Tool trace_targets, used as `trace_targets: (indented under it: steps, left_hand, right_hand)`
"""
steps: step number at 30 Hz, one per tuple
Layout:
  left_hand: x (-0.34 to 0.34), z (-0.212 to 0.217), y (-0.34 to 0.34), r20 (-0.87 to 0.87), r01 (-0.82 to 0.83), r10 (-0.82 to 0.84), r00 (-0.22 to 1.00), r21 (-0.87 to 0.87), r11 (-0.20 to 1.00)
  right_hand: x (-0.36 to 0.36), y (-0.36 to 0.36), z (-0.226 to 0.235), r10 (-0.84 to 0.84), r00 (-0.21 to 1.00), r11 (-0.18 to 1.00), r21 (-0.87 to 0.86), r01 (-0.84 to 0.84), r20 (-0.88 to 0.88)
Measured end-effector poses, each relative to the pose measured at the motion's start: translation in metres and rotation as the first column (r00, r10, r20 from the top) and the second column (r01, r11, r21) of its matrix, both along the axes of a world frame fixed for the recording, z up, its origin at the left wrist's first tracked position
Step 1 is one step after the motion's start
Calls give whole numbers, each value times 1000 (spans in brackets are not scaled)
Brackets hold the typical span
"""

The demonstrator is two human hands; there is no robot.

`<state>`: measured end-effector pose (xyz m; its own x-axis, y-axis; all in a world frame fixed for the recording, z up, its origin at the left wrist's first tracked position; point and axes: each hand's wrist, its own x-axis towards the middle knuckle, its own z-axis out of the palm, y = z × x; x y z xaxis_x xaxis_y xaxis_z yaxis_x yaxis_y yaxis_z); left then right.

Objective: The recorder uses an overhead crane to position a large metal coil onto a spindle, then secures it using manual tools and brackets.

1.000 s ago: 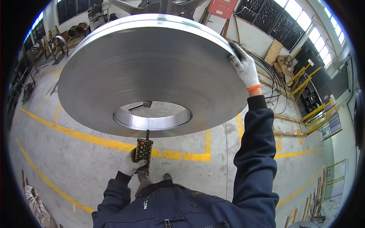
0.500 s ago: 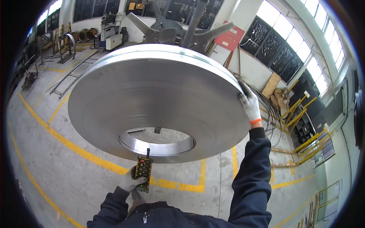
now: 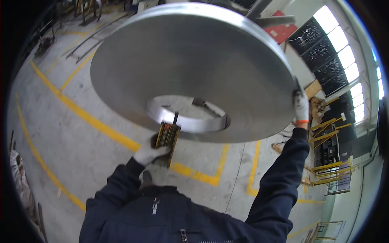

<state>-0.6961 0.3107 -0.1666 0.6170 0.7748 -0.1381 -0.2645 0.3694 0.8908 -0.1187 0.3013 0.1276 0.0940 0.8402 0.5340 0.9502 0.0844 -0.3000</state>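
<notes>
A large steel strip coil (image 3: 210, 60) hangs tilted in front of me, its broad grey face toward me and a round bore low in it. What bears it is out of sight. My left hand (image 3: 149, 153), in a pale glove, is closed around a black and yellow crane remote control (image 3: 167, 135) with rows of buttons and a short antenna. The antenna overlaps the coil's bore in the picture. At the coil's right edge, my gloved right hand (image 3: 301, 106) with an orange cuff grips the rim. Some of its fingers are hidden at the edge.
Yellow lines (image 3: 101, 128) mark the grey floor under and around the coil. Thick metal arms (image 3: 261, 18) and a red board (image 3: 281, 30) stand behind it. Yellow racks (image 3: 330, 135) line the right side. A metal frame (image 3: 87, 46) lies at the far left.
My view has tipped downward, so the coil and both hands show higher and farther right. The remote is raised and tilted more in my left hand. The right hand stays on the rim.
</notes>
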Motion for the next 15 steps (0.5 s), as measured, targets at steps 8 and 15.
trace_targets:
  steps: [8,15]
  left_hand:
    - [-14,37,28,-37,-83,86,996,79,993]
    - [-11,44,41,-3,-120,121,993,107,987]
  right_hand:
    - [12,25,-4,39,993,999,28,-36,-112]
    - [22,47,-9,94,989,994,71,-86,-118]
